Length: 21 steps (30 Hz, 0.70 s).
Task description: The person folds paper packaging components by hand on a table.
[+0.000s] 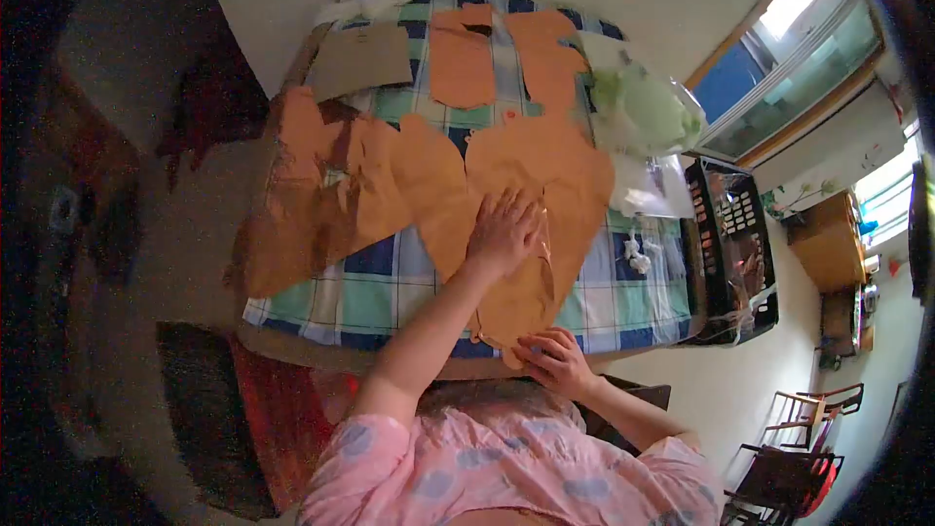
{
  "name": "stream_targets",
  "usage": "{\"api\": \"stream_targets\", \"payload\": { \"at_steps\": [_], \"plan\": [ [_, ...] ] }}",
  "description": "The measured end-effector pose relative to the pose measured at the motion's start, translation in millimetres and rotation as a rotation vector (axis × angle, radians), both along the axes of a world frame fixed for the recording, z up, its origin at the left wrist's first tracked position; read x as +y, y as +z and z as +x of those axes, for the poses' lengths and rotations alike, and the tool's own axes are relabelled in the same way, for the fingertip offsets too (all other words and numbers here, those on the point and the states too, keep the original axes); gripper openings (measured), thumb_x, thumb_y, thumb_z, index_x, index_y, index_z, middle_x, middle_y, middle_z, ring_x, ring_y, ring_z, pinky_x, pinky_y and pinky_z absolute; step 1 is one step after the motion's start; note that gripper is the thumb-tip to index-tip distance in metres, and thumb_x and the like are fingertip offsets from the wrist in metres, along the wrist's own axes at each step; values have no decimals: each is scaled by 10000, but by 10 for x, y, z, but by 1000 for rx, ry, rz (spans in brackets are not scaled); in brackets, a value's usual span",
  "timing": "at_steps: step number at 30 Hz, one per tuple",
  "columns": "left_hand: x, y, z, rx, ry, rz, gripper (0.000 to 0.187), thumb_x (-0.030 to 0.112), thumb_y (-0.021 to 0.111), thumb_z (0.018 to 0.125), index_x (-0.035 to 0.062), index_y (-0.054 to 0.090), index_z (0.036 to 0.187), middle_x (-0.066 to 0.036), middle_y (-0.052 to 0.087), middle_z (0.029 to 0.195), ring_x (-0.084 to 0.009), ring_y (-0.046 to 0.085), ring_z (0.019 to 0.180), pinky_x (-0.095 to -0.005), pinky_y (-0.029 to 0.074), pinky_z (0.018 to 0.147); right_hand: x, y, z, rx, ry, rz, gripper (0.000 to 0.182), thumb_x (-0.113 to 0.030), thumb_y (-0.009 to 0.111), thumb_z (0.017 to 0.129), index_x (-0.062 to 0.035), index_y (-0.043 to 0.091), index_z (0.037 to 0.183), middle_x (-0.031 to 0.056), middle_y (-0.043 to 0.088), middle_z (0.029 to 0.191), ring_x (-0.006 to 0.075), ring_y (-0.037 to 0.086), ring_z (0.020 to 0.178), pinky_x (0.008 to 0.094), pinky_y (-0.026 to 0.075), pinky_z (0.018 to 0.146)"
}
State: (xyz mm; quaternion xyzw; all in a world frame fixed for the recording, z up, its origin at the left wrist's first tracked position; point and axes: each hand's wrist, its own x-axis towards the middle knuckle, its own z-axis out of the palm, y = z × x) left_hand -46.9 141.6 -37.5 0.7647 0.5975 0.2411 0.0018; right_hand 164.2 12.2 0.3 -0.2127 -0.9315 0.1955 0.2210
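Note:
A large orange-brown cut sheet (575, 170), creased like paper or thin fabric, lies over the bed and narrows toward me. My left hand (506, 234) rests on its middle, palm down with fingers stretched out. At the narrow lower tip, by the bed's near edge, my right hand (553, 360) has its fingers bent around the sheet's edge. A fold or slit runs down the sheet just right of my left hand. Small loops stand out along its left edge.
Beneath everything is a checked bedspread (390, 292). More orange-brown pieces (463, 63) and a grey-brown panel (365, 63) lie at the back. A pale green plastic bag (648, 112) is at the right, beside a black crate (735, 244). Wooden chairs (794, 463) stand at lower right.

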Motion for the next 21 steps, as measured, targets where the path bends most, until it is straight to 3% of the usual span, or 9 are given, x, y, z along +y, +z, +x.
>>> {"api": "stream_targets", "payload": {
  "at_steps": [9, 12, 21],
  "plan": [
    [-14, 32, -15, -4, 0, 58, 501, 331, 529, 862, 114, 476, 1310, -113, 395, 1400, -280, 327, 1324, -512, 264, 1048, -13, -159, 40, 75, -27, -23, 329, -151, 673, 674, -178, 688, 1002, 42, 596, 1102, 310, 524, 1045, 451, 400, 883],
    [-22, 34, -8, -13, 3, 52, 501, 330, 529, 864, 116, 471, 1314, -115, 387, 1405, -280, 313, 1331, -522, 274, 1040, 10, -66, 12, 84, -27, 53, 304, -99, 699, 665, -192, 716, 954, 23, 598, 1024, 246, 539, 904, 388, 425, 803],
    [-4, -8, 3, -54, 7, 20, 519, 332, 521, 872, 114, 441, 1336, -100, 375, 1418, -282, 300, 1339, -522, 231, 1070, 20, -118, 16, 84, 26, 119, 349, -106, 726, 631, -192, 716, 970, 25, 594, 1016, 235, 538, 883, 378, 413, 769]
  ]
}}
